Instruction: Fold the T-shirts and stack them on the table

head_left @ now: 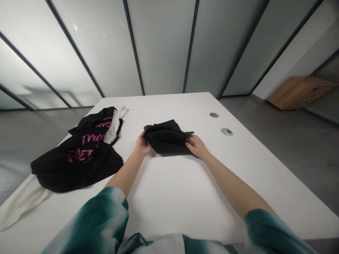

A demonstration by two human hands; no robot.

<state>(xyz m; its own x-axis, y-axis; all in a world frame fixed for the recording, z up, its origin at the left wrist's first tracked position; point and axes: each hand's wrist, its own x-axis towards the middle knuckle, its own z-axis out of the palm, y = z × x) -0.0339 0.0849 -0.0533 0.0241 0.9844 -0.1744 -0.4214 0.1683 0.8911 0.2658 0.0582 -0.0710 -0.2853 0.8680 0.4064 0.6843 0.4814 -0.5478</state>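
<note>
So there's a bunched-up black cloth [169, 143] out around the middle of the white table [169, 194], well in from the edges, with the left hand [143, 144] gripping its left end and the right hand [196, 146] pinching the other. A black shirt [79, 169] (pink lettering, white sleeve trailing) lies rumpled along the left edge, and two round cable holes [227, 132] sit near the right edge.
</note>
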